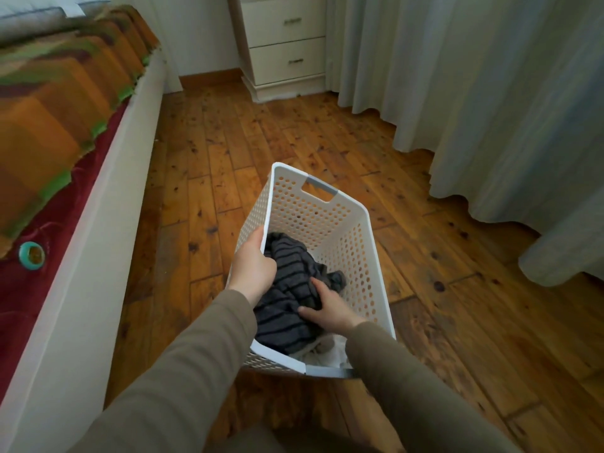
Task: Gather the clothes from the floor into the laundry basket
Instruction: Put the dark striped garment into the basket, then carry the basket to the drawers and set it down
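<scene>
A white perforated laundry basket point(340, 223) with grey handles stands low in the middle of the view, over the wooden floor. Inside it lies a dark grey striped garment point(287, 282), with a bit of white cloth point(330, 353) beneath it at the near end. My left hand point(253, 269) is closed over the basket's left rim. My right hand point(330, 305) is inside the basket, fingers pressed on the striped garment. No clothes show on the visible floor.
A bed with an orange-and-green blanket point(55, 103) and a white frame runs along the left. A white chest of drawers point(284, 44) stands at the back. Pale curtains point(474, 93) hang down the right side. Wooden floorboards point(327, 142) stretch between them.
</scene>
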